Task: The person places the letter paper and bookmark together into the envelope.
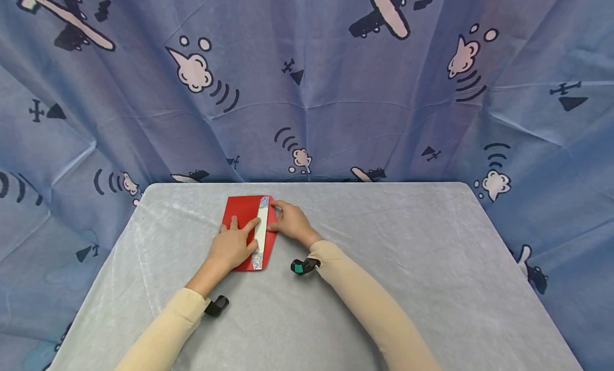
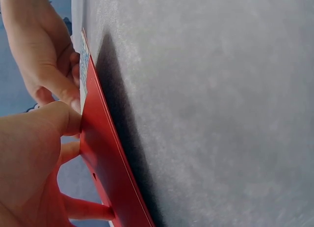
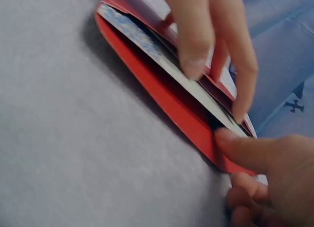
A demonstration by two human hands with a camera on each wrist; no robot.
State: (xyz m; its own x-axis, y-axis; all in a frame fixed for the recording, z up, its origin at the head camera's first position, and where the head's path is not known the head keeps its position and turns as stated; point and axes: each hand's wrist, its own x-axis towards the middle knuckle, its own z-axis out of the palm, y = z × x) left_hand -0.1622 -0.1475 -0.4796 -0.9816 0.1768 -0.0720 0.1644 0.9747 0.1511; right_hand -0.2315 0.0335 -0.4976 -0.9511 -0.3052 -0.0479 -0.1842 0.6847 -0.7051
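Observation:
A red envelope (image 1: 242, 207) lies on the table left of the middle, its flap (image 3: 184, 116) standing out to the right. A white card with blue-patterned ends (image 1: 260, 233) shows as a strip along the envelope's mouth, the rest of it hidden inside. With fingers spread, my left hand (image 1: 231, 247) presses on the envelope, thumb and a fingertip at the strip of card. My right hand (image 1: 291, 220) pinches the flap edge, thumb on the inner side by the card and the other fingers curled beneath, as the right wrist view shows.
A pale grey cloth covers the table (image 1: 384, 285). Behind it hangs a blue curtain (image 1: 336, 94) printed with planes and clouds. Black wrist devices sit below the left cuff (image 1: 194, 301) and the right cuff (image 1: 326, 253).

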